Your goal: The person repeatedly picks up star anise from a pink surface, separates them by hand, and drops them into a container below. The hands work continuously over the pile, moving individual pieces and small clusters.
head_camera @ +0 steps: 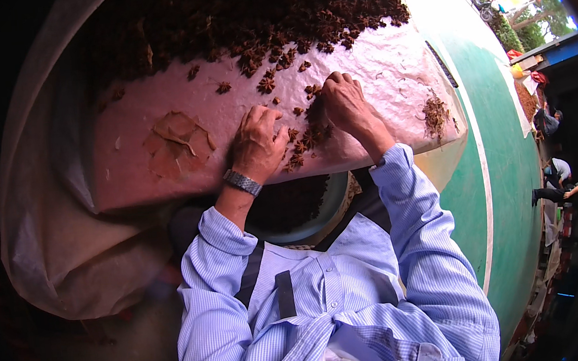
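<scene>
Dried star anise pods point(266, 85) lie loose on a pink plastic-covered table point(247, 176). My left hand point(260, 141), with a metal watch point(242, 181) at its wrist, rests low over the cover. Its thumb stands apart from the curled fingers, and no pod shows between them. A small cluster of star anise point(310, 140) lies just right of that thumb. Further right, my right hand point(346, 102) bends its fingers down beside a pod point(312, 91). Those fingertips are hidden, so whether they pinch anything is unclear.
A large heap of star anise point(254, 13) covers the table's far side. Thin stems point(435, 116) are gathered near the right corner, and a brown patch point(180, 141) marks the left. Below the near edge sits a basin point(340, 202) with dark contents. People point(559, 172) are far right.
</scene>
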`<state>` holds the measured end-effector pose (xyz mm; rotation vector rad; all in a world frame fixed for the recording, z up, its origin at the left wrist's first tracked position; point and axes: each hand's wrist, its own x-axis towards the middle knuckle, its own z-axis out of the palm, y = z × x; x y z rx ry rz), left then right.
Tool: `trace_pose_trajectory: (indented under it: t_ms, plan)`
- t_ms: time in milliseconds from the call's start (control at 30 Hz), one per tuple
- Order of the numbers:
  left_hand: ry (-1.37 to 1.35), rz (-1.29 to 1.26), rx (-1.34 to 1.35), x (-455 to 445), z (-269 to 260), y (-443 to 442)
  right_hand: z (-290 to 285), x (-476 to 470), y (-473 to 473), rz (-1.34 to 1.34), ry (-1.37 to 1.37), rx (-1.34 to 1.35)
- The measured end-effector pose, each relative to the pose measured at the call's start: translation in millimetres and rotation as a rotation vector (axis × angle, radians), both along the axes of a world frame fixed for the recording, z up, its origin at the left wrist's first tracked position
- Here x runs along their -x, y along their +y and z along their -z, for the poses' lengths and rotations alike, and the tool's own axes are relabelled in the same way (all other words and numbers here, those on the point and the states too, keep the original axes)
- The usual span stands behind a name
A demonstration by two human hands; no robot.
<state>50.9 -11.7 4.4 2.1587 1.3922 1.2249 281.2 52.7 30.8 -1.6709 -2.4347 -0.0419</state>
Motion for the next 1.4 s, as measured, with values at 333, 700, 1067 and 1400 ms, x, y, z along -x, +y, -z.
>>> trace_pose_trajectory:
  t_ms: [333, 700, 1067, 1400]
  plan:
    - [-0.042, 0.039, 0.047, -2.4, -7.5, -2.5, 19.2, -186.9, 5.9, 0.433, -0.097, -0.255]
    - [-0.012, 0.011, 0.07, 2.1, -10.4, -1.6, 36.9, -94.6, 137.2, 0.434, 0.224, -0.025]
    - [-0.26, 0.132, 0.183, -13.3, -22.3, -7.2, -6.7, -24.0, -16.4, 0.15, 0.37, 0.053]
    - [-0.667, 0.364, 0.552, -26.4, -16.8, -28.8, -16.4, 27.2, -107.1, -0.135, 0.62, 0.075]
